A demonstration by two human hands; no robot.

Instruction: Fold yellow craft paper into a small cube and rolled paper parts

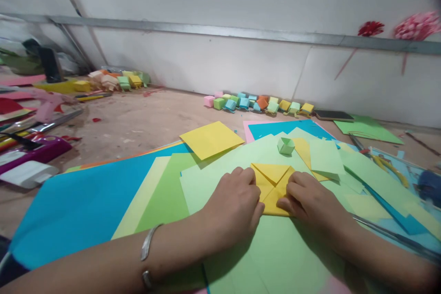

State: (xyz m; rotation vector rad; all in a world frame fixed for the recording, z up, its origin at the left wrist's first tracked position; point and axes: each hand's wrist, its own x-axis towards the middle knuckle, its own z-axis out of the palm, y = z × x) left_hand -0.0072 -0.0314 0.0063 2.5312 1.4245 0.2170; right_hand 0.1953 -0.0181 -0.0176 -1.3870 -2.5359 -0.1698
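Note:
A yellow sheet of paper (274, 187), folded with triangular flaps turned in toward its middle, lies on a stack of pale green paper (206, 193). My left hand (237, 202) is closed on its left edge, fingers curled and thumb low. On the opposite edge my right hand (310, 197) grips with bent fingers, thumb and fingertips pressed to the paper. Just beyond the folded piece stands a small green folded paper box (285, 146). A flat yellow square (212, 140) rests farther off to the left.
Small colourful paper boxes (244, 103) line the wall, with another cluster (131, 80) at far left. Blue paper (93, 202) spreads left. At right lie tweezers (392, 234), yellow-handled scissors (389, 170) and a phone (334, 115). A pink glue gun (46, 103) sits left.

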